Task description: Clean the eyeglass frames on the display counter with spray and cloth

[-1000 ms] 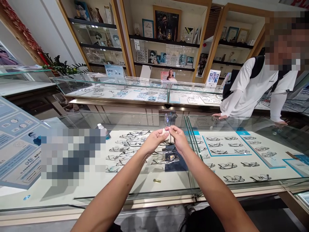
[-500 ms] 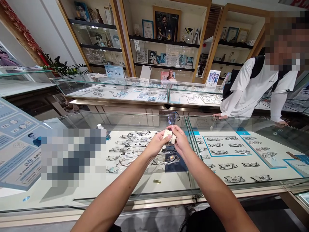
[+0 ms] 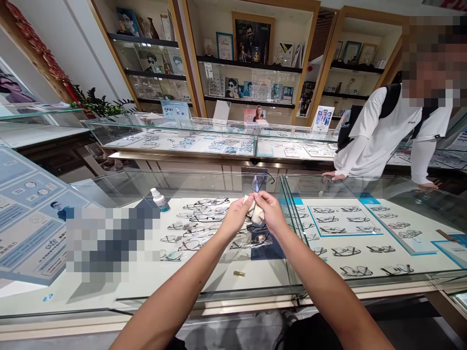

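Both hands meet above the glass counter, their fingers closed. My left hand [image 3: 236,214] pinches a cream-coloured cloth [image 3: 258,215], which hangs down between the two hands. With thumb and fingers pressed together, my right hand [image 3: 269,209] grips a pair of eyeglasses [image 3: 262,182] at the cloth. A lens and dark frame stick up beyond the fingertips, while the part inside the cloth is hidden. Beneath the hands, several eyeglasses [image 3: 209,212] lie in rows in the display case.
A white spray bottle [image 3: 159,200] stands on the counter to the left, near a tilted blue-white display board [image 3: 32,209]. More frames lie in the right case [image 3: 345,228]. Across the aisle, a person in a white shirt [image 3: 386,131] leans on the counter. Shelves line the back wall.
The eyeglasses have turned a little between my fingers, and more of the frame shows above them. My hands have shifted on the cloth, which now hangs lower. The person barely moves.
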`<move>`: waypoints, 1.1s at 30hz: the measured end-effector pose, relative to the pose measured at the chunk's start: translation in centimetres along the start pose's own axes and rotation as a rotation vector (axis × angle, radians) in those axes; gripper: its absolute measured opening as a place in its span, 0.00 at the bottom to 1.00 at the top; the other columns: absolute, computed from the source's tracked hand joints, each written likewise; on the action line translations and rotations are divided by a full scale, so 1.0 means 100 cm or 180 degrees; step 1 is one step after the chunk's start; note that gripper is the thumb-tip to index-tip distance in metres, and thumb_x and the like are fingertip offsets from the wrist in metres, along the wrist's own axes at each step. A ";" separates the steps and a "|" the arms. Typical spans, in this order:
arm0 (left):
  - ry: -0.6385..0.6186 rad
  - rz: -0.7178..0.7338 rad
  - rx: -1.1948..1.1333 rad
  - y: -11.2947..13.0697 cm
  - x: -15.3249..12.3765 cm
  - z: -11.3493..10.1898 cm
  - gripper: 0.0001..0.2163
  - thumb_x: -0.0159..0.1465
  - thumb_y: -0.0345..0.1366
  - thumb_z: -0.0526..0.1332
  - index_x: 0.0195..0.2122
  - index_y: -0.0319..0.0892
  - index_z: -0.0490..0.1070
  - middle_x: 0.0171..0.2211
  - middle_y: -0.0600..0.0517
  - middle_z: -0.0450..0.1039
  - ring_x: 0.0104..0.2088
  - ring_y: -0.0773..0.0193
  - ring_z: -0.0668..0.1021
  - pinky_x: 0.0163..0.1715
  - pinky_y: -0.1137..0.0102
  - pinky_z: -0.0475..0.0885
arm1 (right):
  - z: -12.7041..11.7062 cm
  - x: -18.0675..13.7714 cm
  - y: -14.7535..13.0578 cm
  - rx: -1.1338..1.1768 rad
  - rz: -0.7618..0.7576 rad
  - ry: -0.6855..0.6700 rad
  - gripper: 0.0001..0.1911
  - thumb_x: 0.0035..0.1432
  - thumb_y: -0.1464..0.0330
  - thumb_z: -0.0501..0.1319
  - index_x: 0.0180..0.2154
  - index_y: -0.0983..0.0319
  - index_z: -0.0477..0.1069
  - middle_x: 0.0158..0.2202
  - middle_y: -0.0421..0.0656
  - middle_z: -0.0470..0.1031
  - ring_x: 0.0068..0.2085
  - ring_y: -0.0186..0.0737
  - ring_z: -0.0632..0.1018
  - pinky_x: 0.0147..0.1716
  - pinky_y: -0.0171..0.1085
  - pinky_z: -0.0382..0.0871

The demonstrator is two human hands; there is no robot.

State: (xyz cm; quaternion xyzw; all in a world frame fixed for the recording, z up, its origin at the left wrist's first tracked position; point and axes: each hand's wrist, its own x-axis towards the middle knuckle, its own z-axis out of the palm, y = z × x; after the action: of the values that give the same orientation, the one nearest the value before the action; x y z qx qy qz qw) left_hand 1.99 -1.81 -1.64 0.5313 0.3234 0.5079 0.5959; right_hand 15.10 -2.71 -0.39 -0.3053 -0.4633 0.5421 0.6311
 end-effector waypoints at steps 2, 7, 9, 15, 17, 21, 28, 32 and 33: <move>-0.0025 -0.0097 -0.0116 0.002 0.001 -0.001 0.25 0.61 0.59 0.69 0.44 0.40 0.79 0.35 0.50 0.79 0.37 0.61 0.77 0.39 0.70 0.70 | -0.001 0.001 0.001 -0.0002 -0.0022 0.0072 0.19 0.50 0.49 0.75 0.30 0.58 0.80 0.33 0.41 0.80 0.35 0.39 0.75 0.38 0.37 0.69; -0.0226 -0.0424 -0.0633 0.009 -0.002 -0.003 0.27 0.56 0.50 0.76 0.53 0.41 0.78 0.42 0.47 0.81 0.43 0.59 0.79 0.44 0.69 0.71 | -0.005 0.004 0.003 0.0153 0.0135 0.0215 0.20 0.49 0.50 0.75 0.34 0.59 0.82 0.32 0.40 0.80 0.32 0.38 0.74 0.34 0.36 0.67; -0.0457 -0.0435 -0.0579 0.012 -0.004 -0.002 0.28 0.57 0.47 0.76 0.56 0.40 0.76 0.42 0.47 0.80 0.41 0.60 0.78 0.42 0.70 0.70 | -0.006 0.004 0.004 0.0157 0.0151 0.0239 0.19 0.50 0.50 0.75 0.35 0.59 0.83 0.33 0.40 0.80 0.32 0.37 0.73 0.33 0.35 0.66; -0.0303 -0.0198 -0.0218 0.010 -0.003 -0.001 0.26 0.61 0.52 0.72 0.52 0.39 0.76 0.35 0.51 0.78 0.35 0.65 0.75 0.37 0.72 0.67 | -0.006 0.003 0.003 -0.0100 0.0022 0.0126 0.19 0.52 0.49 0.73 0.35 0.58 0.84 0.32 0.41 0.80 0.33 0.38 0.73 0.34 0.36 0.66; -0.0260 -0.0159 -0.0195 0.010 -0.002 -0.001 0.25 0.61 0.54 0.71 0.49 0.38 0.77 0.35 0.51 0.79 0.35 0.64 0.75 0.38 0.72 0.68 | -0.006 0.002 0.002 -0.0239 -0.0100 0.0063 0.18 0.54 0.50 0.73 0.34 0.58 0.84 0.34 0.41 0.80 0.35 0.39 0.74 0.37 0.37 0.67; -0.0237 -0.0280 -0.0317 0.012 -0.001 -0.003 0.24 0.59 0.54 0.73 0.46 0.38 0.78 0.34 0.50 0.80 0.35 0.63 0.77 0.38 0.71 0.69 | -0.008 0.003 0.001 -0.0521 -0.0412 -0.0014 0.16 0.57 0.52 0.71 0.34 0.57 0.85 0.37 0.42 0.78 0.40 0.41 0.75 0.41 0.39 0.68; -0.0744 -0.0375 -0.0499 0.021 -0.004 -0.005 0.24 0.55 0.44 0.78 0.48 0.37 0.78 0.36 0.47 0.81 0.34 0.64 0.77 0.37 0.72 0.68 | -0.012 0.006 0.003 -0.0321 -0.0142 0.0094 0.15 0.55 0.52 0.72 0.34 0.57 0.85 0.39 0.43 0.79 0.39 0.41 0.75 0.39 0.37 0.68; -0.0768 -0.0301 -0.0354 0.021 -0.004 -0.005 0.24 0.56 0.44 0.78 0.49 0.38 0.78 0.37 0.47 0.81 0.34 0.63 0.78 0.37 0.71 0.68 | -0.011 0.007 0.004 0.0037 0.0221 0.0151 0.17 0.49 0.52 0.75 0.33 0.58 0.84 0.34 0.42 0.80 0.33 0.39 0.74 0.34 0.36 0.66; -0.0729 -0.0263 -0.0277 0.021 -0.004 -0.005 0.23 0.57 0.45 0.77 0.49 0.38 0.78 0.37 0.47 0.81 0.34 0.63 0.77 0.38 0.70 0.68 | -0.011 0.007 0.004 0.0060 0.0232 0.0131 0.18 0.48 0.52 0.76 0.33 0.58 0.84 0.34 0.42 0.81 0.33 0.38 0.74 0.34 0.36 0.66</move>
State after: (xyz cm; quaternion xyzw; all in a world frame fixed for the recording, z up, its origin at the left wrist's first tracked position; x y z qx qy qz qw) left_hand 0.91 -2.17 0.18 0.5457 0.2525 0.4325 0.6719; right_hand 15.97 -1.80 -0.98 -0.3272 -0.4337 0.5626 0.6232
